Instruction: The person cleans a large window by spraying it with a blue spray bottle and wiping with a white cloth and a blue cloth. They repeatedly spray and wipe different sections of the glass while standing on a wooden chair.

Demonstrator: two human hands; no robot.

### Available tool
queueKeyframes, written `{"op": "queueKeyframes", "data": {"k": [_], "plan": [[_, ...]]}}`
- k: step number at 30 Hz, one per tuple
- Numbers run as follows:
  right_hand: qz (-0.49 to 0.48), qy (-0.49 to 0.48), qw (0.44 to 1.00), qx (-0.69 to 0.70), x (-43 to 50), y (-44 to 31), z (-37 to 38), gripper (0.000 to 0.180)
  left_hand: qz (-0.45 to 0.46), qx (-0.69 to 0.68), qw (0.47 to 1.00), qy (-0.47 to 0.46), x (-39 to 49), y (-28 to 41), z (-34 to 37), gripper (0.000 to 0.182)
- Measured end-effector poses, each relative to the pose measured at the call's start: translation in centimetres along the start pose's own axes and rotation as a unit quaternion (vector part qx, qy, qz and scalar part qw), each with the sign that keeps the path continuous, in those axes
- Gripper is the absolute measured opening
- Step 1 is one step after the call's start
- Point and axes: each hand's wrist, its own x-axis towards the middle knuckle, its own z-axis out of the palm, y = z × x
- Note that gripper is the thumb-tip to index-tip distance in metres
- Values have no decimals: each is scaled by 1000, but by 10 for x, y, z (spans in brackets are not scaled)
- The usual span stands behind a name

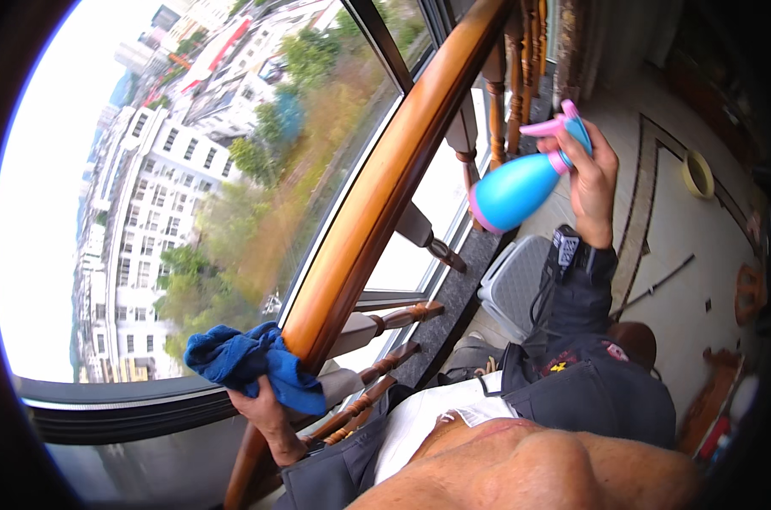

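Note:
My right hand (591,172) is raised and wrapped around the neck of a spray bottle (519,188) with a blue body and a pink trigger head. The bottle is tilted, with its pink base towards the railing. Down at the lower left, my left hand (264,411) holds a bunched blue cloth (251,363). That cloth lies over a stretch of the polished wooden handrail (366,213). Some of my left fingers are hidden beneath the fabric.
Turned wooden balusters (446,255) stand under the handrail, in front of a window pane (245,191) with a dark frame. Below my right arm is a grey stool (516,287). A yellowish basin (698,174) and a thin pole (653,288) lie on the tiled floor (666,223).

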Motion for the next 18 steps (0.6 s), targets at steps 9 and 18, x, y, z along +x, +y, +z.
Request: {"op": "queueKeyframes", "data": {"k": [9, 18], "plan": [[228, 39, 972, 33, 76, 85, -77, 34, -164, 372, 902, 146, -17, -19, 11, 56], [303, -142, 941, 54, 160, 6, -40, 22, -277, 330, 887, 169, -15, -2, 37, 57]]}}
